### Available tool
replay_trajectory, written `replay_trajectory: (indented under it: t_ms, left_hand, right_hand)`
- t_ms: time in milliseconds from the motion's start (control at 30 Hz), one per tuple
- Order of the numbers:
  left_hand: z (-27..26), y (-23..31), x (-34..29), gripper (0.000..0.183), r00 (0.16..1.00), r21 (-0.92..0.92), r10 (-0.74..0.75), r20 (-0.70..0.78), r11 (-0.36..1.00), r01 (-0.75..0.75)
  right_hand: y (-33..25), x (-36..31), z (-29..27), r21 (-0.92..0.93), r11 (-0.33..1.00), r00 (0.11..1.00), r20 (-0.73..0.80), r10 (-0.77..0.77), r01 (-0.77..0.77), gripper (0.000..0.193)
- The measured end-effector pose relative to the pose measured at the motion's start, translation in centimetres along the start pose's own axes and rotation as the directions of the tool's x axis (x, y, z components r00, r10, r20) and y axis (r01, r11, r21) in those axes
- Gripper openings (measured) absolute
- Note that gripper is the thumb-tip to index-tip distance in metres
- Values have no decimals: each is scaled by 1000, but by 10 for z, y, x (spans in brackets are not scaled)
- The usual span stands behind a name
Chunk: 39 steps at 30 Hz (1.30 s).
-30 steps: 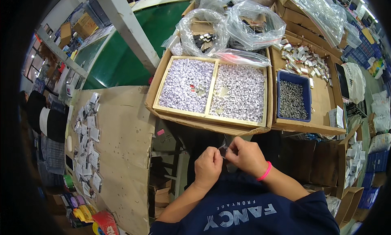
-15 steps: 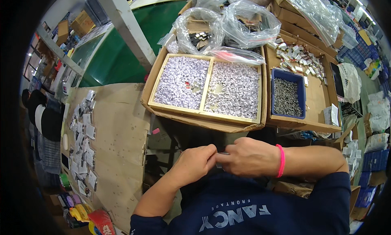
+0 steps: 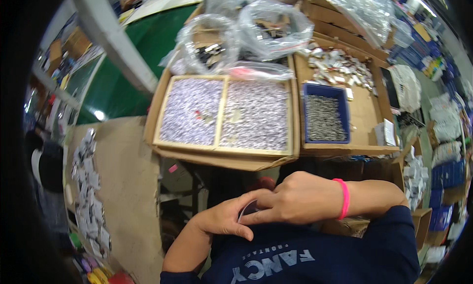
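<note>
Pink band (image 3: 342, 199), ring-shaped, circles the wrist of the bare right hand (image 3: 298, 199) in the head view, which I monitor remotely. I note this hand meeting the bare left hand (image 3: 221, 219) just above a navy-blue shirt (image 3: 350, 249). Between them sits a small, thin, dark piece with a pale edge (image 3: 248, 210) (mostly covered, so I record no closer identity). The left thumb stands spread from its fingers and the right fingers bend inward; I cannot tell whether either hand pinches the piece.

Beyond the hands I find a pale wooden two-part tray (image 3: 222, 111) filled with small white-and-dark pieces (image 3: 191, 109), seated in a brown cardboard box (image 3: 221, 158). Right of it, a blue rectangular plastic bin (image 3: 303, 119) holds small grey metallic pieces (image 3: 325, 117). On the left, flat white packets (image 3: 88, 185) lie strewn over a brown board (image 3: 130, 185).
</note>
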State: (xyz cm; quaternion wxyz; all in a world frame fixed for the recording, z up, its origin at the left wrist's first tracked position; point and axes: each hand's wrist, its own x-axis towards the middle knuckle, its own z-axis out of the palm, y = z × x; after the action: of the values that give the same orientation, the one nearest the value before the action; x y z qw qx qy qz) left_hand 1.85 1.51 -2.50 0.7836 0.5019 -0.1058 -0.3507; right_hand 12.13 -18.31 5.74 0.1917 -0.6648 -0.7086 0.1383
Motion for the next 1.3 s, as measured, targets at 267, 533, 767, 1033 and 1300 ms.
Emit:
replay_trajectory:
  t_ms: [267, 533, 767, 1033, 1300]
  left_hand:
    - [4, -11, 28, 70, 997, -230, 46, -54, 971, -58]
    - [1, -19, 32, 62, 962, -174, 157, -225, 965, -198]
    - [5, -26, 35, 58, 954, -145, 177, -243, 966, -216]
    - [13, -22, 33, 55, 950, -131, 171, -263, 969, -210]
    - [14, -24, 31, 57, 953, -56, 186, -237, 977, -205]
  right_hand:
    - [-1, -46, -1, 79, 997, 991, -130, 30, -20, 28]
    - [68, -213, -68, -32, 468, 434, -434, 789, -883, 20]
    - [102, -292, -67, -65, 353, 342, -458, 820, -933, 22]
    - [105, -297, -64, 59, 390, 357, -300, 885, -919, 27]
    - [84, -288, -62, 108, 198, 146, -366, 919, -974, 36]
